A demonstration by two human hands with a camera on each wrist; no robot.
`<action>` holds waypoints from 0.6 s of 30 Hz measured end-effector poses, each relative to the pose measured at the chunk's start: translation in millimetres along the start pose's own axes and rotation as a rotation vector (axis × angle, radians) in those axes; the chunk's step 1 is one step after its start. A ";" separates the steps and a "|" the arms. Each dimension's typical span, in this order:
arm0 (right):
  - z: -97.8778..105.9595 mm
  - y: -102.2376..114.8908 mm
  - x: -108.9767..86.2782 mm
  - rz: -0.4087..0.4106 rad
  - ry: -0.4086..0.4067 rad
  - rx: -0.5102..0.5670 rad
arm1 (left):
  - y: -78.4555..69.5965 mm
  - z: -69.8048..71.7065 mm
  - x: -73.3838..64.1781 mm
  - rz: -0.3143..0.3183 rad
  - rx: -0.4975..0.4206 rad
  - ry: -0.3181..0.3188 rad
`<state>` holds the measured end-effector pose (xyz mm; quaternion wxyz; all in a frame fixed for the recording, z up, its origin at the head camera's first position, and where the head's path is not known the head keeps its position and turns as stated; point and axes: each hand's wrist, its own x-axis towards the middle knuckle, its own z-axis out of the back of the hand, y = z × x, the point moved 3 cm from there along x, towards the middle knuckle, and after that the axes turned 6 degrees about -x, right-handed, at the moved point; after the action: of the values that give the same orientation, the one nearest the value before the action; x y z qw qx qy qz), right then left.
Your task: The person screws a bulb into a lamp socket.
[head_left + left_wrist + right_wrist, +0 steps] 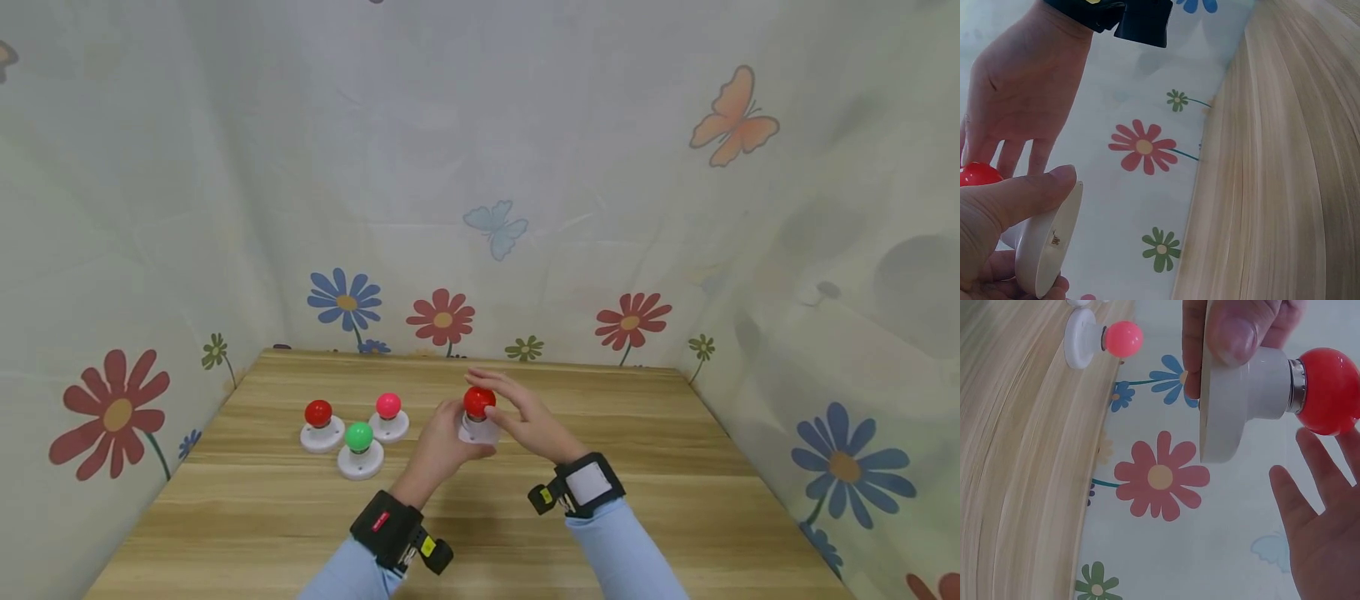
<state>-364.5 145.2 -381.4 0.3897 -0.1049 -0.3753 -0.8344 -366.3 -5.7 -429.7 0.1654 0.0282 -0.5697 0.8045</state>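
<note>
My left hand (441, 443) grips a white round lamp holder (478, 432), raised above the table. A red light bulb (478, 402) sits in that holder, its metal collar partly showing in the right wrist view. The left thumb (1047, 190) lies across the holder's base, with fingers behind it. My right hand (531, 423) is at the bulb, thumb and forefinger around its globe. Its other fingers (1322, 472) stretch out loosely in the right wrist view. Where the right fingertips meet the glass is partly hidden.
On the table's left stand three white holders with bulbs: a red bulb (318, 413), a green bulb (359, 437) and a pink bulb (388, 406). A flower-print curtain (585, 208) surrounds the wooden table (637, 500) at the back and sides.
</note>
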 end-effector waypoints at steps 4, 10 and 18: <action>0.5 -0.8 -1.3 -0.002 0.045 0.036 | 2.2 -0.5 1.3 0.003 0.018 0.004; 0.7 -0.9 -1.0 0.001 0.005 -0.003 | 4.3 -1.5 1.6 -0.014 0.031 0.010; -0.1 -2.5 3.0 -0.122 -0.139 -0.190 | 4.1 -2.7 1.1 -0.003 0.036 0.010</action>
<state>-368.4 144.4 -381.4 0.2997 -0.1759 -0.3263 -0.8791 -368.2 -4.2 -434.1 0.1690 0.0279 -0.5542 0.8146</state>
